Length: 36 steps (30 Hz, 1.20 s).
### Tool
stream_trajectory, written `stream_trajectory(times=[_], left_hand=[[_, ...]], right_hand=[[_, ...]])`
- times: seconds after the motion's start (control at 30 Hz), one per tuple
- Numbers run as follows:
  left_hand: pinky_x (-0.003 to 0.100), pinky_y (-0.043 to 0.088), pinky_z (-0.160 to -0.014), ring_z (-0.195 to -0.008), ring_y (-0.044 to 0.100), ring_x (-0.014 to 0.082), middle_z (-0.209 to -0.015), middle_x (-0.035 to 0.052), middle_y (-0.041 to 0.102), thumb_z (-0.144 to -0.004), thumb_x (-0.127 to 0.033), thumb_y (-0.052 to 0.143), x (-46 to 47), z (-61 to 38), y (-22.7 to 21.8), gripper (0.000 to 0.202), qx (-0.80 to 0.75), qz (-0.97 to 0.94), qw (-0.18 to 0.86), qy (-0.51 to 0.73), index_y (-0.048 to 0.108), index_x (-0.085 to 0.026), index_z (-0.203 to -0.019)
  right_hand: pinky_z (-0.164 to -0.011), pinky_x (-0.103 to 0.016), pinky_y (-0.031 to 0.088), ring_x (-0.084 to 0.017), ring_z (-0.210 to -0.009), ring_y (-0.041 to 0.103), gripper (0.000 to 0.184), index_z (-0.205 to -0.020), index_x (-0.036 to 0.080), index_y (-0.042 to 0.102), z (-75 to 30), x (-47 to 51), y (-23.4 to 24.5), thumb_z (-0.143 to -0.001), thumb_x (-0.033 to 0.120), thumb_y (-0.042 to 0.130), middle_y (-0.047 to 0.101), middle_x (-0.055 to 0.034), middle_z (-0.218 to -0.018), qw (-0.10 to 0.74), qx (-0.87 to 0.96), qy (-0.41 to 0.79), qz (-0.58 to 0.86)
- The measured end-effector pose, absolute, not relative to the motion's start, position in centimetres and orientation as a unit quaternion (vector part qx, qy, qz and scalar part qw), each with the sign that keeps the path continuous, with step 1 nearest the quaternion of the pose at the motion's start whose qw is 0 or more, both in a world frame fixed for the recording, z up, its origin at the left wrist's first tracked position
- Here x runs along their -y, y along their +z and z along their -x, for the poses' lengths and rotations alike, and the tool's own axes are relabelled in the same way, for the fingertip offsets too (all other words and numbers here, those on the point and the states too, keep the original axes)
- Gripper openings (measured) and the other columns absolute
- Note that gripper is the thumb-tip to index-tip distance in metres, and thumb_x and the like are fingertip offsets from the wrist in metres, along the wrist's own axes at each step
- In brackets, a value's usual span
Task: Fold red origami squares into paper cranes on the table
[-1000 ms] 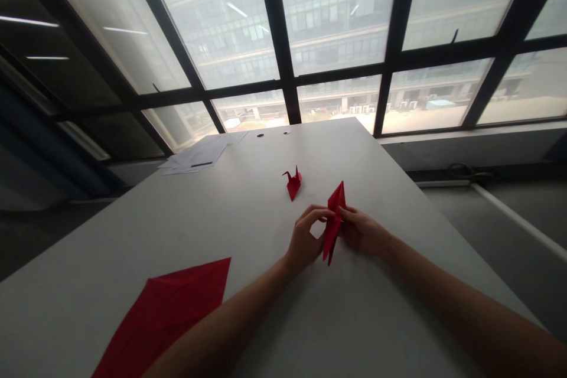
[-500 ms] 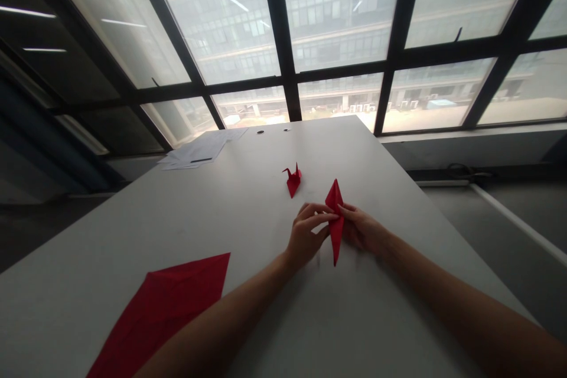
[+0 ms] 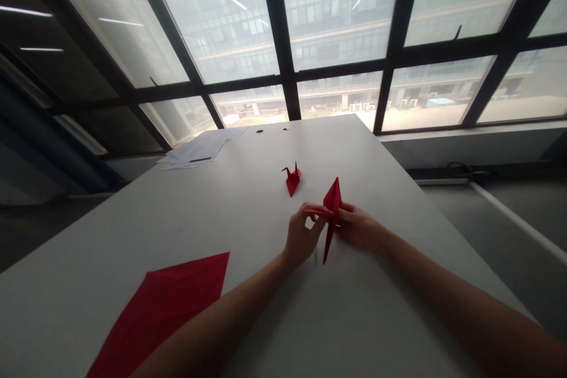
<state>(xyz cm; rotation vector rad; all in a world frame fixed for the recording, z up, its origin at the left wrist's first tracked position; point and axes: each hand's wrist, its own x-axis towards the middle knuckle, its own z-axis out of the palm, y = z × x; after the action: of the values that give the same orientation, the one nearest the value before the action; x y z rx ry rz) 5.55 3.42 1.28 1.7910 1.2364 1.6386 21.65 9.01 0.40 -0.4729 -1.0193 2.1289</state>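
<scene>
From my seat far off, I have the pointed, narrow-folded red paper piece [image 3: 332, 196] between both hands, over the right-hand part of the smooth white rectangular tabletop [image 3: 248, 212]. My left hand [image 3: 302, 237] is curled nearly closed, thumb and fingertips meeting at a thin flap that juts leftward from the piece; my right hand [image 3: 361, 229] pinches its right side, some fingers hidden behind. One tip points toward the window, the other toward me; I can't tell whether that lower tip touches the table. Just beyond my left hand stands the small red folded-paper crane [image 3: 292, 182], near but apart, so room is tightest there. Rightward, a wider strip of tabletop runs to the slanting right edge. The large creased red paper sheet [image 3: 170, 301] lies beside my left forearm, which overlaps its near side. Loose white paper sheets [image 3: 201, 146] sit along the far left edge.
</scene>
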Motion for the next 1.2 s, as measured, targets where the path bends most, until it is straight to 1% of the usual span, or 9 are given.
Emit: stream_trajectory(times=[0.13,0.3,0.43,0.53,0.73,0.87,1.03,1.13,1.2], left_hand=[[0.025,0.049,-0.067,-0.075,0.060,0.0142,-0.085,0.0029,0.066,-0.088,-0.024,0.066,-3.9,-5.4,0.8,0.009,-0.469,-0.613,0.217,0.597,0.065,-0.018,-0.096],[0.023,0.048,-0.064,-0.077,0.060,0.0120,-0.099,0.0020,0.061,-0.084,-0.019,0.069,-4.0,-5.7,0.9,0.036,-0.422,-0.594,0.252,0.637,0.053,-0.024,-0.116],[0.024,0.050,-0.066,-0.084,0.060,0.0141,-0.103,0.0050,0.059,-0.092,-0.023,0.060,-3.7,-5.6,1.3,0.006,-0.421,-0.619,0.253,0.612,0.063,-0.020,-0.095],[0.025,0.052,-0.070,-0.094,0.059,0.0175,-0.107,0.0073,0.057,-0.094,-0.025,0.055,-3.7,-5.4,1.4,0.015,-0.421,-0.637,0.256,0.593,0.068,-0.019,-0.092],[0.023,0.050,-0.065,-0.083,0.059,0.0136,-0.099,0.0031,0.057,-0.085,-0.020,0.068,-3.9,-5.8,1.2,0.012,-0.428,-0.605,0.267,0.616,0.060,-0.020,-0.095],[0.022,0.050,-0.066,-0.089,0.059,0.0156,-0.103,0.0057,0.057,-0.087,-0.023,0.066,-3.9,-5.7,1.3,0.005,-0.443,-0.629,0.240,0.592,0.066,-0.018,-0.085],[0.024,0.051,-0.069,-0.089,0.060,0.0160,-0.108,0.0073,0.057,-0.093,-0.033,0.059,-3.9,-5.6,1.1,0.018,-0.441,-0.616,0.292,0.583,0.070,-0.020,-0.100],[0.023,0.050,-0.064,-0.073,0.059,0.0121,-0.093,0.0028,0.061,-0.088,-0.032,0.067,-4.2,-5.6,0.8,0.033,-0.440,-0.585,0.353,0.582,0.060,-0.022,-0.119],[0.022,0.049,-0.063,-0.068,0.057,0.0112,-0.083,0.0006,0.060,-0.086,-0.032,0.069,-4.3,-5.5,0.7,0.036,-0.440,-0.573,0.374,0.582,0.060,-0.019,-0.118]], right_hand=[[-0.082,-0.031,0.049,-0.019,-0.090,0.066,0.037,-0.101,0.018,0.075,-21.4,-8.9,0.6,-0.071,0.037,0.084,0.073,-0.0076,-0.101,0.348,0.422,0.818,0.176],[-0.084,-0.032,0.049,-0.020,-0.090,0.067,0.038,-0.099,0.018,0.076,-21.2,-8.7,0.5,-0.067,0.035,0.087,0.074,-0.0083,-0.100,0.346,0.450,0.804,0.179],[-0.081,-0.032,0.050,-0.019,-0.087,0.066,0.035,-0.097,0.018,0.076,-21.2,-8.8,0.2,-0.068,0.036,0.087,0.074,-0.0069,-0.095,0.359,0.446,0.800,0.178],[-0.082,-0.031,0.050,-0.018,-0.087,0.066,0.031,-0.098,0.019,0.076,-21.2,-8.9,0.0,-0.072,0.034,0.084,0.074,-0.0054,-0.095,0.367,0.442,0.799,0.176],[-0.082,-0.033,0.049,-0.020,-0.089,0.066,0.036,-0.098,0.018,0.076,-21.1,-8.9,-0.1,-0.069,0.036,0.086,0.074,-0.0074,-0.097,0.357,0.469,0.790,0.170],[-0.077,-0.031,0.049,-0.018,-0.080,0.065,0.032,-0.094,0.018,0.077,-20.9,-8.8,-0.2,-0.070,0.037,0.085,0.074,-0.0049,-0.090,0.382,0.472,0.772,0.187],[-0.077,-0.033,0.052,-0.021,-0.086,0.066,0.029,-0.097,0.020,0.076,-20.8,-8.6,-0.1,-0.074,0.038,0.081,0.074,-0.0058,-0.095,0.423,0.464,0.751,0.202],[-0.080,-0.037,0.054,-0.023,-0.089,0.068,0.030,-0.098,0.019,0.075,-20.6,-8.5,-0.2,-0.075,0.038,0.080,0.075,-0.0074,-0.096,0.448,0.470,0.729,0.216],[-0.080,-0.038,0.054,-0.023,-0.088,0.069,0.032,-0.099,0.018,0.075,-20.4,-8.4,-0.3,-0.074,0.038,0.080,0.075,-0.0079,-0.095,0.461,0.480,0.710,0.227]])
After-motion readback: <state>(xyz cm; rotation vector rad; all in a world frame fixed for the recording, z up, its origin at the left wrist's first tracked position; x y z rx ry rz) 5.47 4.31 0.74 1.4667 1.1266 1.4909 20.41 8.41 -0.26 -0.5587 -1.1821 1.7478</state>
